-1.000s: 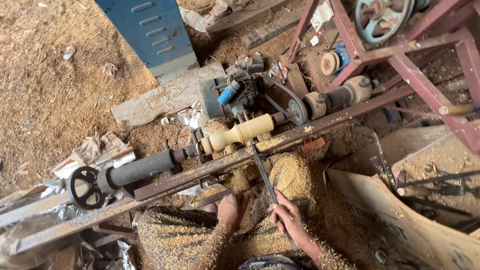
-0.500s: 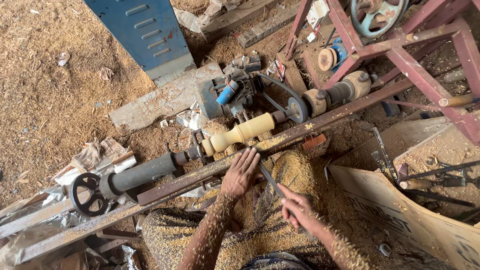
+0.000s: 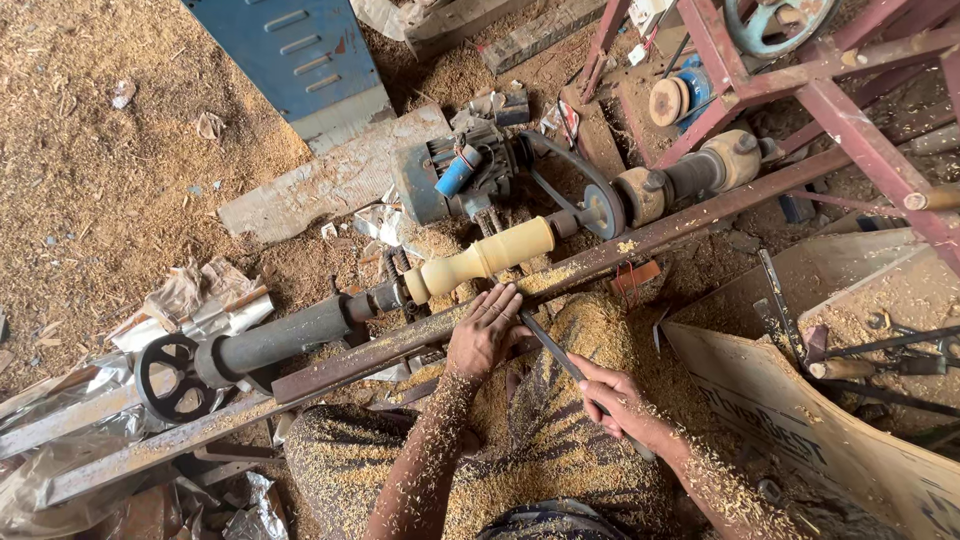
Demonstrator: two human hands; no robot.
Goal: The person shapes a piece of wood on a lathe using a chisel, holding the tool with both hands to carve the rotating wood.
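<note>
Pale turned wooden spindle (image 3: 487, 257) sits between the lathe centres, lying diagonally, thick cylinder end toward the upper right, narrower beaded end toward the lower left. It meets the dark grey tailstock barrel (image 3: 285, 335), which ends in a black spoked handwheel (image 3: 170, 375). Upper right end runs into the headstock pulley (image 3: 603, 208), with a black drive belt (image 3: 560, 165) going back to the grey electric motor (image 3: 455, 180).

Left hand (image 3: 487, 330) lies palm down on the rusty steel rail (image 3: 640, 240) just below the spindle. Fingers together and stretched forward, tips close to the wood; can't tell if they actually touch it. They press over the front end of the long dark steel chisel (image 3: 560, 358). Right hand (image 3: 620, 400) is lower right, fingers wrapped tight round the chisel's handle end. Tool slants from that hand up-left, under the left hand toward the spindle; its tip is hidden.

Both forearms and the person's lap are coated in light wood shavings (image 3: 590, 330), which also pile up under the rail. Blue metal cabinet (image 3: 300, 55) stands at top centre, well apart from the lathe. Red painted steel frame (image 3: 820, 90) crosses top right. Brown cardboard sheet (image 3: 800, 400) lies to the right, with several spare dark tools (image 3: 880, 365) beside it. Crumpled plastic wrap (image 3: 190, 300) lies near the handwheel.
</note>
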